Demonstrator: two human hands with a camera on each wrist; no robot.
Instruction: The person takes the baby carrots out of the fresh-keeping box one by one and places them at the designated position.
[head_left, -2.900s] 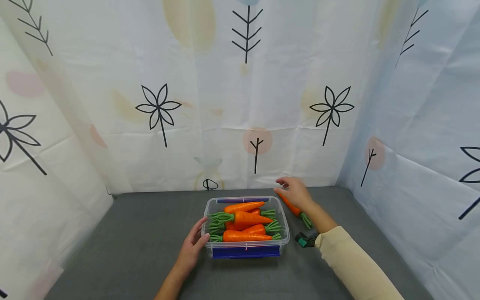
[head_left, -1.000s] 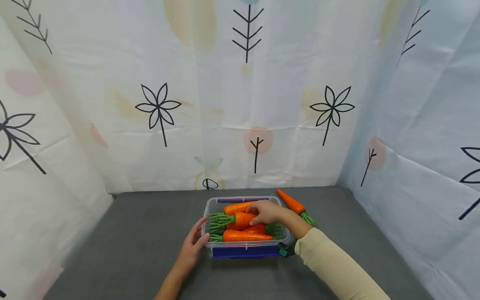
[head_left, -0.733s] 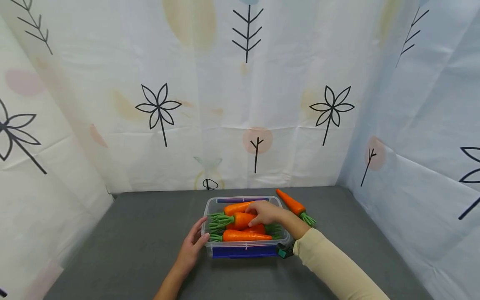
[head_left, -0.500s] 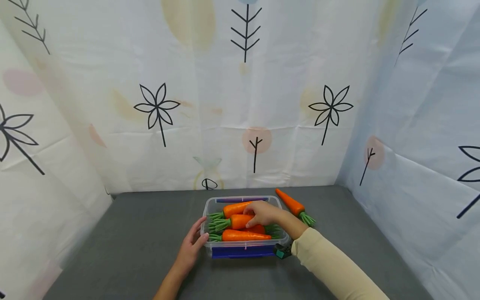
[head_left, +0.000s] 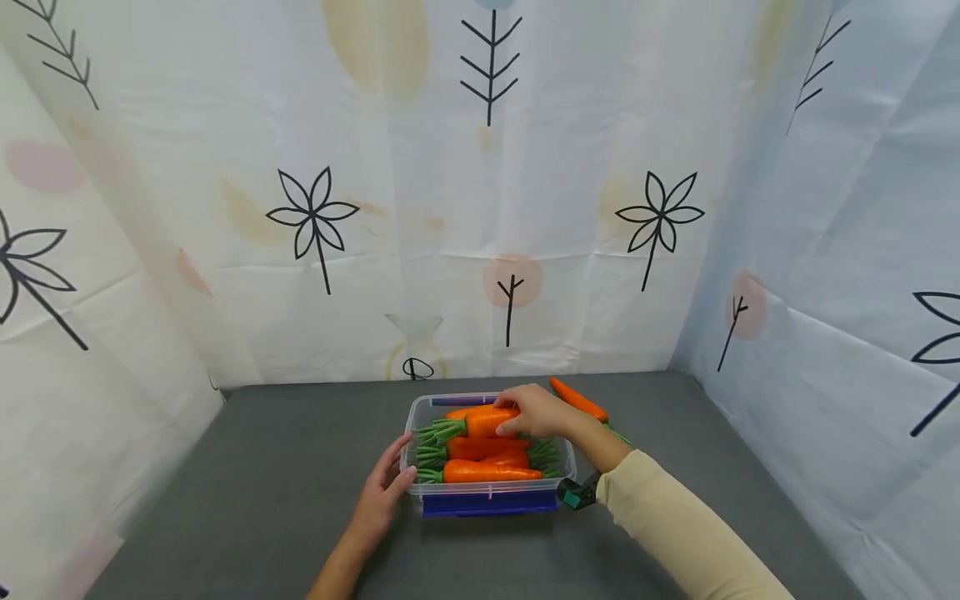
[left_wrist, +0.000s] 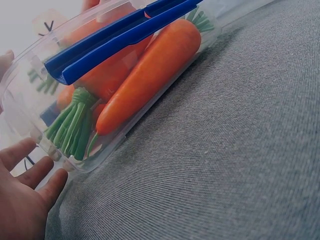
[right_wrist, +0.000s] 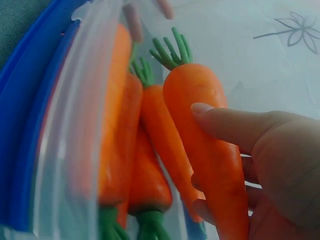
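My right hand (head_left: 534, 410) pinches an orange carrot (head_left: 483, 422) with a green stalk, thumb on one side and fingers round the other. In the right wrist view this carrot (right_wrist: 200, 115) is raised over the others in the clear plastic box (head_left: 491, 490). Several more carrots (head_left: 491, 472) lie in the box, their stalks pointing to both sides. My left hand (head_left: 381, 492) rests against the box's left side, its fingers spread. Seen from the left wrist, the fingertips (left_wrist: 57, 185) are at the box wall, below a blue latch (left_wrist: 120, 42).
A loose carrot (head_left: 577, 400) lies on the grey tabletop (head_left: 300, 483) behind and right of the box, partly hidden by my right forearm. A patterned white cloth (head_left: 420, 275) hangs at the back and both sides.
My right hand came from near the loose carrot into the box, gripped the top carrot and has lifted it slightly, exposing carrots below. The left hand stayed at the box.
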